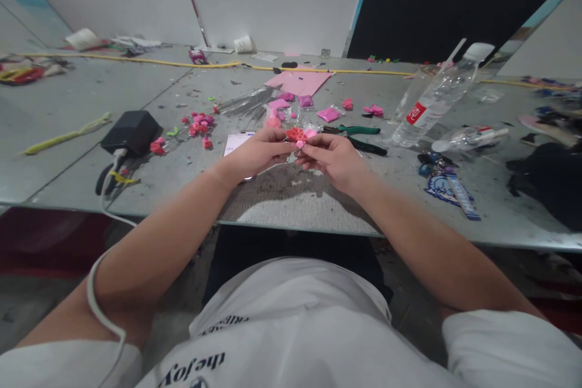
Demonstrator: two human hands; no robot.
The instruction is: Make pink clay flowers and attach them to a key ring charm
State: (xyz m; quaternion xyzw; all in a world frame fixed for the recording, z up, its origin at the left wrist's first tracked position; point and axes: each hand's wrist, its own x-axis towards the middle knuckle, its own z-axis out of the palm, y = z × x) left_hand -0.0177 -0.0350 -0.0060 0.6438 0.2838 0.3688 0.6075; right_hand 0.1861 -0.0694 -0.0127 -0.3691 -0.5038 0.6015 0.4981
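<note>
Just above the table's front part, my left hand [264, 151] and my right hand [335, 160] meet fingertip to fingertip. Between them they pinch a small red and pink clay piece [296, 134] with a bumpy surface; a pink blob sits at its lower edge, by my right thumb. The fingers cover part of it. Under my left wrist lies a phone [233, 142] with a lit screen. Pliers with green handles [361, 130] rest just beyond my right hand, partly hidden by it, and a black handle [370, 147] lies beside them.
Small red clay pieces [200, 124] lie left, near a black power adapter [131, 133]. Behind my hands are wires [248, 103], pink clay packets [328, 114] and a pink sheet [302, 82]. On the right stand a water bottle [434, 103] and keychain [450, 188].
</note>
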